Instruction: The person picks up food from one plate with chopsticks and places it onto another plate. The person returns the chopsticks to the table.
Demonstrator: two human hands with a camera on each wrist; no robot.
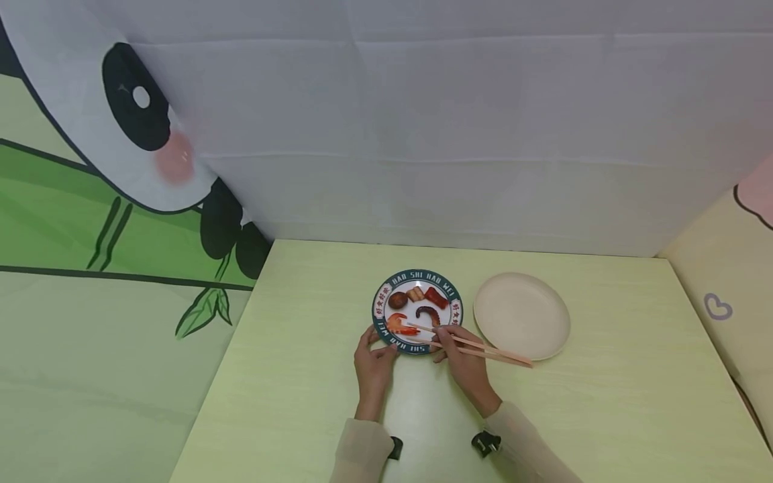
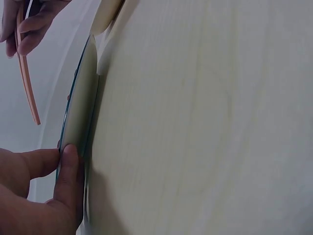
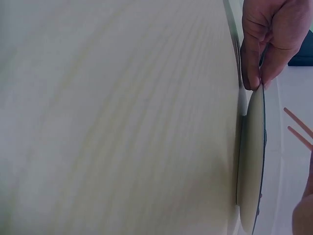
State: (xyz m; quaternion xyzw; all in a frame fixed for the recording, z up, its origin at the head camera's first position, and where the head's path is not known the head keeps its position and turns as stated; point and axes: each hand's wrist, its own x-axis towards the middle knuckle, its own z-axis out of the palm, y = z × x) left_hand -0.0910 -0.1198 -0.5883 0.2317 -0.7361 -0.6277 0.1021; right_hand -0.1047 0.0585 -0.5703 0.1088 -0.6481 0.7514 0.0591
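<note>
While the teal-rimmed plate [image 1: 417, 276] is rim-pinched by the left hand [image 1: 374, 365], two chopsticks [image 1: 507, 354] are held in the curled-up right hand [image 1: 467, 370].
Both plates are set on a pale wood-grain table [image 1: 290, 389], white cloth [image 1: 459, 134] behind: one beige plate [image 1: 522, 315], one teal-rimmed with five food pieces [image 1: 435, 297].

We list one pale table [image 1: 290, 376] (faintly wood-grained), bearing one teal-rimmed lettered plate [image 1: 417, 276]; just beside, one cream plate [image 1: 522, 315].
</note>
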